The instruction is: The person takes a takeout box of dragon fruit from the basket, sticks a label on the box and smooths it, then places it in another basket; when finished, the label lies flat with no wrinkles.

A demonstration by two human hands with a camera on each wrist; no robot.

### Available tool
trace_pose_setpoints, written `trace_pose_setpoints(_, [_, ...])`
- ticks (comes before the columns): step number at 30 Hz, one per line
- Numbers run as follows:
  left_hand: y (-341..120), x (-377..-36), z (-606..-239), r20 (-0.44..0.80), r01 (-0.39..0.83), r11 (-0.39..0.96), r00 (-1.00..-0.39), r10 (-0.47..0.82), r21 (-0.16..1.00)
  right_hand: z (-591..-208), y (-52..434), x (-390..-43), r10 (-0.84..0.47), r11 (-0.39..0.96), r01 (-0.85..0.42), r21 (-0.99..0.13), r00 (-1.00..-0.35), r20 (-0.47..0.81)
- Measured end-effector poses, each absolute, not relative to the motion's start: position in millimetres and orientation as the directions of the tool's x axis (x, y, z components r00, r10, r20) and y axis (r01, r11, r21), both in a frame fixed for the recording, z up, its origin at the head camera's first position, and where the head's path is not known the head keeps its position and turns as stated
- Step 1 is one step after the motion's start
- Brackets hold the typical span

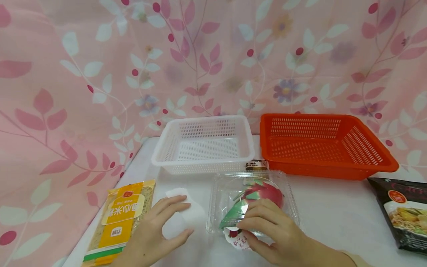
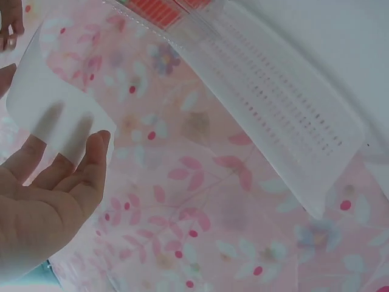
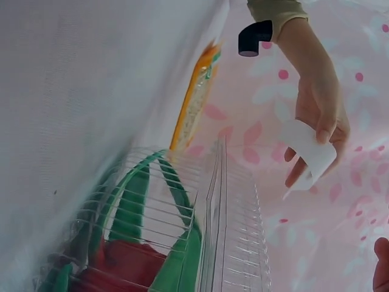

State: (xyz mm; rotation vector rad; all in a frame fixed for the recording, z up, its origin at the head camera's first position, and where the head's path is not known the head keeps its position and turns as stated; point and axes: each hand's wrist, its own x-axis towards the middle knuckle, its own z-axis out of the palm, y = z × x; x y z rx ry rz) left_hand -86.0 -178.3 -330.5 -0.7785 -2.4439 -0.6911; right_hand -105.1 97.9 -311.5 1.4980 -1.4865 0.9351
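Note:
My left hand holds a curling piece of white paper. In the right wrist view, the thumb lies on one side of this paper and the fingers on the other. My right hand pinches a small white label sticker with a red picture and handwriting, at the near edge of a clear plastic clamshell box. Inside the box lies a red dragon fruit with green scales; the right fingers partly cover it. In the left wrist view, the left fingers rest against the paper.
A white plastic basket and an orange-red basket stand at the back. Behind the box, a small jar is partly seen. A yellow noodle packet lies left; a black food packet lies right.

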Motion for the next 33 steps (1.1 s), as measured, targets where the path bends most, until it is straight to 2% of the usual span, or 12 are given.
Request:
trace_pose_setpoints(5, [-188.4, -94.0, -331.6, 0.537, 0.577, 0.744, -0.767, 0.352, 0.337, -315.9, 102.6, -105.4, -0.423, 0.048, -0.999, -0.010, -0.029, 0.906])
trace_pose_setpoints(9, [-193.4, -100.3, -336.4, 0.424, 0.537, 0.756, -0.824, 0.375, 0.375, -320.3, 106.0, -104.6, -0.429, 0.078, -0.996, -0.054, -0.082, 0.899])
trace_pose_setpoints(14, [-195.4, -110.1, -341.2, 0.266, 0.493, 0.763, -0.870, 0.416, 0.419, -323.3, 108.6, -104.2, -0.430, 0.091, -0.992, -0.083, -0.115, 0.896])
trace_pose_setpoints(21, [-196.4, -132.0, -347.0, 0.064, 0.385, 0.763, -0.908, 0.415, 0.519, -323.5, 110.4, -103.4, -0.421, 0.089, -0.991, -0.101, -0.130, 0.898])
trace_pose_setpoints(27, [-199.2, -148.1, -353.8, -0.034, 0.241, 0.793, -0.950, 0.312, 0.559, -322.2, 110.5, -104.6, -0.418, 0.085, -0.993, -0.083, -0.111, 0.901])
trace_pose_setpoints(33, [-202.8, -155.3, -361.1, -0.121, 0.153, 0.783, -0.953, 0.280, 0.603, -320.9, 110.4, -103.8, -0.416, 0.079, -0.992, -0.102, -0.126, 0.901])
